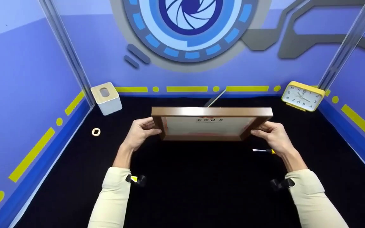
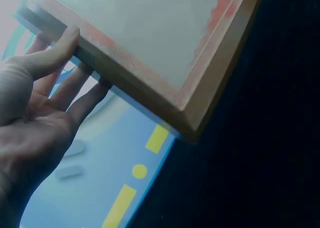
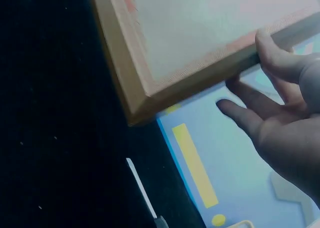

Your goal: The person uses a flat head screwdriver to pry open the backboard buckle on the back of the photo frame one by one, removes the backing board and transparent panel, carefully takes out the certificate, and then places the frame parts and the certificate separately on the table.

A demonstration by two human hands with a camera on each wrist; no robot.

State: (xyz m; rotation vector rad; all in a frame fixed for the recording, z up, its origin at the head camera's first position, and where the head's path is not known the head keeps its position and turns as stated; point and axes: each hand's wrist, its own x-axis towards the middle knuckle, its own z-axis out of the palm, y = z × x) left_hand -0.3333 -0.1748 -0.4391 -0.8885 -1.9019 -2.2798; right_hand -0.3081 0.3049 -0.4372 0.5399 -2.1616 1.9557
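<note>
A brown picture frame (image 1: 212, 138) holding a certificate (image 1: 208, 127) is tilted, with its top edge toward the head camera. My left hand (image 1: 139, 133) grips its left side, the thumb lying on the front and the other fingers reaching behind. On the right side, my right hand (image 1: 274, 136) grips it in the same manner. Both wrist views show the thumbs pressed on the brown border. Behind the frame a thin strip (image 1: 215, 98) sticks up at a slant; its lower end is hidden.
Near my right wrist lies a screwdriver (image 1: 264, 151) with a yellow and black handle. A yellow alarm clock (image 1: 303, 96) stands at the back right. At the back left is a white tissue box (image 1: 110, 106) with a wooden top, and a small pale ring (image 1: 96, 132) lies before it.
</note>
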